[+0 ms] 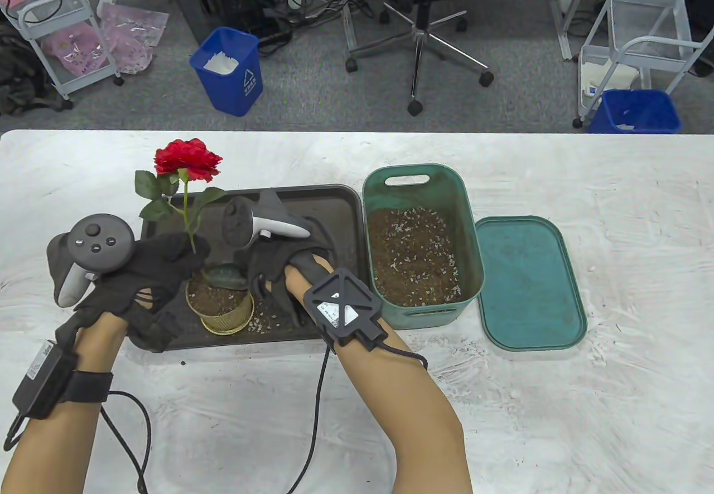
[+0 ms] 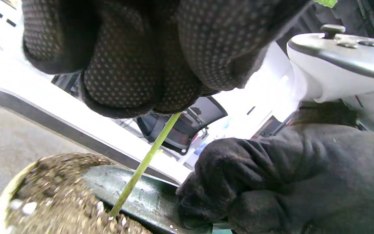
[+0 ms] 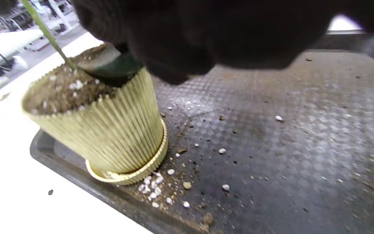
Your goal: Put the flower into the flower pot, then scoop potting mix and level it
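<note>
Stem first: the thin green stem of the red artificial rose (image 1: 187, 163) stands near upright, its foot sunk in the brown potting mix of the ribbed pale-yellow plastic flower pot (image 3: 115, 130), which sits at the near left of the dark grey plastic tray (image 1: 334, 204). From my table view the bloom rises above and behind the pot, so the flower's long axis runs up and slightly away from me. My left hand (image 1: 150, 276) pinches that stem just above the soil, fingers curled round it, holding it steady. Against the stem, on the pot's far rim, lies the dark green scoop (image 2: 131, 191), its blade resting on the mix; my right hand (image 1: 284, 271) reaches in from the pot's right side and, as far as I can tell, grips the scoop's handle, though the glove hides the fingers' exact hold. I judge the scoop is levelling or tipping soil beside the stem. The green plastic bin of mix (image 1: 424, 248) stands just right of the tray, nearer my right hand, its lid (image 1: 530, 282) lying beyond on the white tabletop (image 1: 613, 393).
</note>
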A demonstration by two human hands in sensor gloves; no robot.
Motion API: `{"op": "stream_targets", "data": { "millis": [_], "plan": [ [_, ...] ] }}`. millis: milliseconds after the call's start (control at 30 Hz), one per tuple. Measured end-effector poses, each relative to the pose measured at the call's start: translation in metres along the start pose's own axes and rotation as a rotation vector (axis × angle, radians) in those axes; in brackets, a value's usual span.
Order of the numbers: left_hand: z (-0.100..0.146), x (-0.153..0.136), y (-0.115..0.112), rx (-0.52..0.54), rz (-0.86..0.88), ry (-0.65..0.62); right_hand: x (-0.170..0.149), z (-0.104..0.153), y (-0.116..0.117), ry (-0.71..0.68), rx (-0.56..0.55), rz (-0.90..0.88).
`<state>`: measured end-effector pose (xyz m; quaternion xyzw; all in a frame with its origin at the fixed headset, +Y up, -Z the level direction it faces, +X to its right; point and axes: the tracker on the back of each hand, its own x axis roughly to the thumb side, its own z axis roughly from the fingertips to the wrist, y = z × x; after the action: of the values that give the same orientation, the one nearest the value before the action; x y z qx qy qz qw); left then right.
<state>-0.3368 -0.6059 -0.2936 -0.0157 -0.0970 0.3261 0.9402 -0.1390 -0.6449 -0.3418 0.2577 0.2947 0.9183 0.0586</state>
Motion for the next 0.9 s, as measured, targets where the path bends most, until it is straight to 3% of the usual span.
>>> {"op": "stream_targets", "data": {
  "millis": [100,200,300,433,533,600,800,900],
  "plan": [
    [-0.001,0.002,0.0,0.01,-0.022,0.011,0.012,0.015,0.005,-0.06,-0.143,0.129],
    [-0.002,0.003,-0.001,0.013,-0.021,0.021,0.005,0.037,0.007,-0.092,-0.268,0.046],
    [-0.002,0.002,-0.001,0.023,-0.026,0.044,-0.011,0.058,0.01,-0.05,-0.251,-0.098],
    [-0.006,-0.001,0.001,0.029,-0.03,0.086,-0.017,0.076,0.019,-0.08,-0.251,-0.09],
    [-0.009,-0.003,0.001,0.032,-0.026,0.114,-0.008,0.076,0.026,-0.127,-0.263,-0.096],
    [-0.011,-0.003,0.001,0.028,-0.021,0.125,-0.004,0.074,0.031,-0.077,-0.238,-0.036],
    [-0.021,-0.002,0.001,0.026,-0.027,0.158,0.012,0.081,0.021,-0.142,-0.344,-0.076],
    [-0.026,-0.001,-0.001,0.028,-0.006,0.182,0.03,0.069,0.022,-0.121,-0.326,-0.055]
  ]
}}
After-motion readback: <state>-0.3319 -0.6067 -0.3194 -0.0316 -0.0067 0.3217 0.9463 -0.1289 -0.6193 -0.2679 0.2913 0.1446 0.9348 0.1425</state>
